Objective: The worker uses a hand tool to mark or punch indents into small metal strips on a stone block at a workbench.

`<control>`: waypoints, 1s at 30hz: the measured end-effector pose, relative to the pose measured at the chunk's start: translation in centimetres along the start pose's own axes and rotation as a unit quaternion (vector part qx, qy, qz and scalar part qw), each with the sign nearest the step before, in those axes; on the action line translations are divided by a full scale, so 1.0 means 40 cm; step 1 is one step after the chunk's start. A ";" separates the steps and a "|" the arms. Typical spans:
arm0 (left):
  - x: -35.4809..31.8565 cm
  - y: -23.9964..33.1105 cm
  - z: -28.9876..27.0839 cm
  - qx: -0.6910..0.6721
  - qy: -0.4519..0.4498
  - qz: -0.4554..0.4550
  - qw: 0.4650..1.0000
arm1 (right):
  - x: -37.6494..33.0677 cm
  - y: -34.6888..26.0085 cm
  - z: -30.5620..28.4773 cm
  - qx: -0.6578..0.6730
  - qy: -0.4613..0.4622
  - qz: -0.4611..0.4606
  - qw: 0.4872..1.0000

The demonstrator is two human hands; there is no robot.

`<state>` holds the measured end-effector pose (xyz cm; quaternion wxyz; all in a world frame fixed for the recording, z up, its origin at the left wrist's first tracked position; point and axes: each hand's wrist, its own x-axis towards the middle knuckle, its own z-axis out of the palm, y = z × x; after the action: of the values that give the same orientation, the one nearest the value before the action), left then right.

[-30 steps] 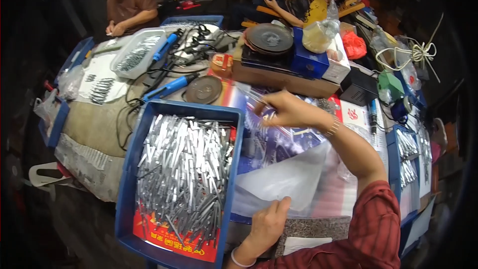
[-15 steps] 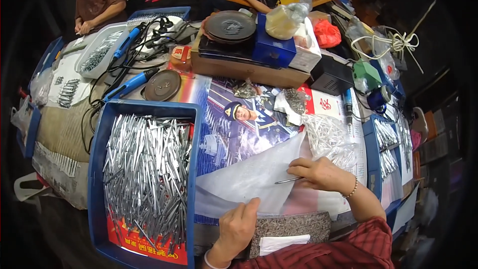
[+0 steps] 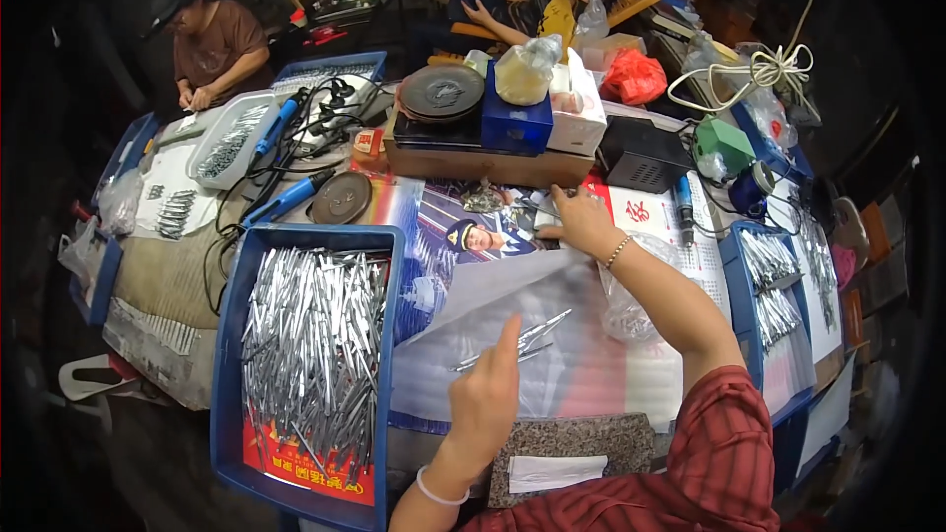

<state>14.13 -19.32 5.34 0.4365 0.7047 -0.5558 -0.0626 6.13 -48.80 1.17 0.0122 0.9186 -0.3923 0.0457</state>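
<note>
My right hand (image 3: 588, 225) reaches to the far middle of the table, thumb and finger apart over a whitish wrapping with small parts, which it largely hides. My left hand (image 3: 485, 396) is raised over the near edge of the translucent sheet (image 3: 434, 384), with its index finger stretched upward. Its other fingers are mostly hidden. Slim silver metal pieces (image 3: 537, 333) show behind and beside this hand; I cannot tell whether it holds them or they lie on the sheet. Many similar slim metal pieces (image 3: 310, 335) fill the blue tray (image 3: 226, 355) on the left.
Behind the sheet stands a brown box (image 3: 473, 166). A clear bag (image 3: 631, 315) lies beneath my right forearm. Blue bins (image 3: 734, 266) stand at right; blue-handled tools (image 3: 286, 199) with cables lie at left. A stone slab (image 3: 631, 438) is nearest me. Two other people sit beyond.
My right hand has moved from the sheet to the far wrapping and no longer shows a slim metal piece. My left hand has risen, its index finger extended. Metal pieces now show beside it.
</note>
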 end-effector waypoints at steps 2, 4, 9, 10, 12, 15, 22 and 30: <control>0.045 -0.021 0.034 0.068 -0.047 -0.016 0.996 | 0.017 0.023 0.019 -0.007 -0.009 0.002 1.000; 0.115 -0.057 0.058 0.104 -0.101 -0.075 0.987 | 0.018 0.048 0.036 -0.026 0.011 -0.013 1.000; 0.164 -0.186 0.119 0.156 -0.173 -0.206 0.950 | 0.014 0.136 -0.012 0.079 0.019 0.002 0.997; 0.163 -0.196 0.124 0.158 -0.159 -0.222 0.949 | 0.016 0.156 -0.027 0.120 0.010 0.020 0.993; 0.176 -0.190 0.131 0.158 -0.149 -0.235 0.947 | -0.009 0.169 -0.057 0.121 0.015 0.039 0.992; 0.208 -0.189 0.145 0.135 -0.150 -0.258 0.945 | -0.026 0.175 -0.081 0.116 0.072 -0.005 0.991; 0.272 -0.267 0.177 0.164 -0.165 -0.248 0.941 | -0.021 0.049 -0.148 0.052 0.053 -0.125 0.989; 0.295 -0.264 0.150 0.143 -0.133 -0.235 0.952 | 0.038 -0.003 0.003 -0.053 0.034 -0.158 0.985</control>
<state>22.82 -32.47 -0.88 0.2256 0.8560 -0.4304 -0.1765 7.26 -49.80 1.21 0.0810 0.9651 -0.2431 0.0540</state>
